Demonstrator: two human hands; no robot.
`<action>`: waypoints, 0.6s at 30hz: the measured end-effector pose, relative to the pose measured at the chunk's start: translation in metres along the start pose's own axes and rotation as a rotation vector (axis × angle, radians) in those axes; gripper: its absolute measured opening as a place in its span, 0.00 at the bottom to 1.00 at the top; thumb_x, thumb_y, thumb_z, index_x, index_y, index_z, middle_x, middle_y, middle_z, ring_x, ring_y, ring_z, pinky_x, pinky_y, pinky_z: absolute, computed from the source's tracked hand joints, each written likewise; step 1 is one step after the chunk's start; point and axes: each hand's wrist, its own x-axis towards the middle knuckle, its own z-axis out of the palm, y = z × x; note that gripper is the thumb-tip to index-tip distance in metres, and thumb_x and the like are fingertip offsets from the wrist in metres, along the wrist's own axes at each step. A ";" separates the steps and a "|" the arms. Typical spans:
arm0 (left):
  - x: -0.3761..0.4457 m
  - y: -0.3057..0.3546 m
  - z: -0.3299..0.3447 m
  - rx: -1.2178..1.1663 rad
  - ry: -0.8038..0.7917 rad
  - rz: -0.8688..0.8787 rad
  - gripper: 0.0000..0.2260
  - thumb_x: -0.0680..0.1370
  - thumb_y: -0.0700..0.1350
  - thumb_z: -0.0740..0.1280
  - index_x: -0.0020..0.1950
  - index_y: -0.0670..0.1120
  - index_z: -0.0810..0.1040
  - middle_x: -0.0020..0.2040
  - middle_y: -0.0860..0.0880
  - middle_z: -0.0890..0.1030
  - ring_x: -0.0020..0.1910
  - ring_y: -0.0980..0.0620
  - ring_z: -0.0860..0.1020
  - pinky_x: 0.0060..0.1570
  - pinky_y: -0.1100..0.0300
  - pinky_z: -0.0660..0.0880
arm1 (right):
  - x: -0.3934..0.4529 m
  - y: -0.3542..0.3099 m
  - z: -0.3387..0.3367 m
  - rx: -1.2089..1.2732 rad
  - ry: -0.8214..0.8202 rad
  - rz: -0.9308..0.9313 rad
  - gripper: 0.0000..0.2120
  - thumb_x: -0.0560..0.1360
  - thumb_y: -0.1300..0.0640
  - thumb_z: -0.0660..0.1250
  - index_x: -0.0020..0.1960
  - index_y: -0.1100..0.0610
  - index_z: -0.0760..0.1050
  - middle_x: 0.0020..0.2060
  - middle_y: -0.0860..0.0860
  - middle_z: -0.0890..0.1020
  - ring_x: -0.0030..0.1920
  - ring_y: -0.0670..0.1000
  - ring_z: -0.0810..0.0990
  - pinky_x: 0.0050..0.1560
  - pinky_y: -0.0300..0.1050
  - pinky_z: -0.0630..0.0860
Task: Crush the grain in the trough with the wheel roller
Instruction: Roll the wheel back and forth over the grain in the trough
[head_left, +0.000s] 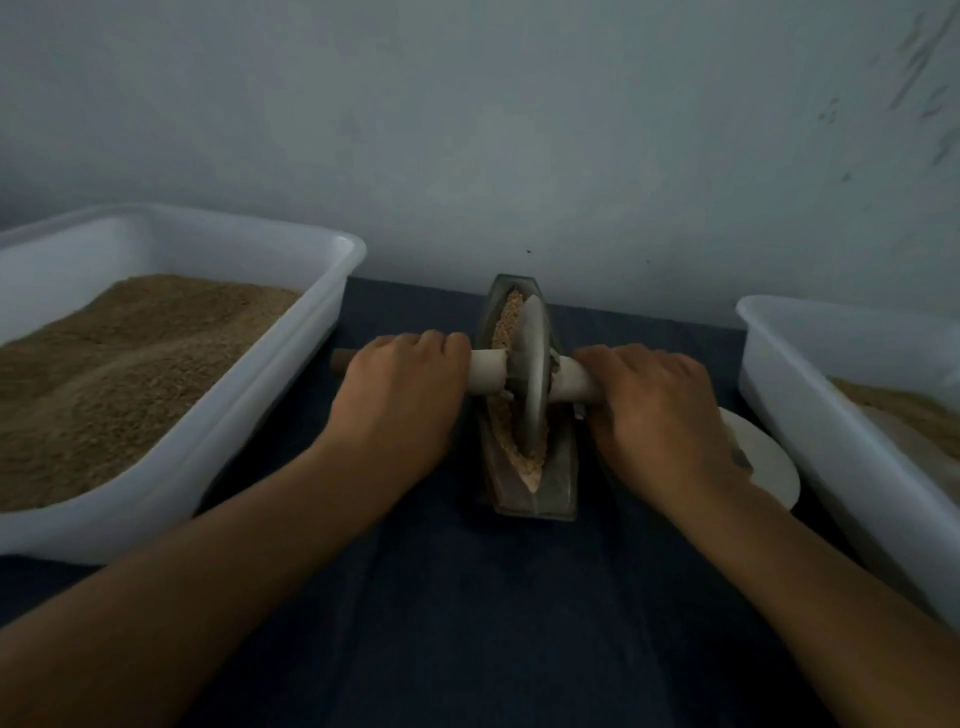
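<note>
A narrow boat-shaped metal trough (558, 483) lies lengthwise on the dark cloth in the middle. Pale tan grain (503, 325) fills its groove. A grey metal wheel roller (535, 379) stands upright in the groove, near the trough's middle, on a handle that sticks out to both sides. My left hand (400, 395) grips the handle's left side, whose brown tip shows past my knuckles. My right hand (660, 410) grips the right side, over a white sleeve on the handle (571, 382).
A big white tub (332, 291) heaped with brown ground grain stands at the left. A second white tub (789, 395) with some grain stands at the right. A white round plate (769, 462) lies between my right hand and that tub. A grey wall rises close behind.
</note>
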 end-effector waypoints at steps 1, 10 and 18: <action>-0.002 0.001 -0.002 0.001 0.006 -0.002 0.19 0.72 0.51 0.73 0.59 0.50 0.70 0.53 0.51 0.78 0.47 0.52 0.78 0.44 0.59 0.67 | -0.001 -0.003 -0.001 0.000 0.007 0.004 0.16 0.72 0.55 0.72 0.59 0.52 0.77 0.46 0.51 0.80 0.46 0.55 0.78 0.49 0.50 0.68; 0.007 0.005 0.019 -0.014 0.065 0.030 0.22 0.73 0.47 0.71 0.63 0.48 0.66 0.55 0.47 0.74 0.51 0.48 0.74 0.55 0.53 0.70 | 0.014 -0.003 0.017 -0.084 -0.043 0.019 0.12 0.74 0.58 0.70 0.57 0.55 0.75 0.46 0.52 0.79 0.47 0.56 0.76 0.53 0.51 0.68; 0.080 -0.010 0.043 -0.054 -0.016 -0.008 0.17 0.75 0.45 0.69 0.61 0.48 0.68 0.58 0.45 0.77 0.56 0.43 0.76 0.57 0.49 0.71 | 0.062 0.018 0.046 -0.125 -0.106 0.051 0.10 0.73 0.55 0.68 0.53 0.55 0.74 0.44 0.54 0.78 0.42 0.58 0.76 0.39 0.47 0.58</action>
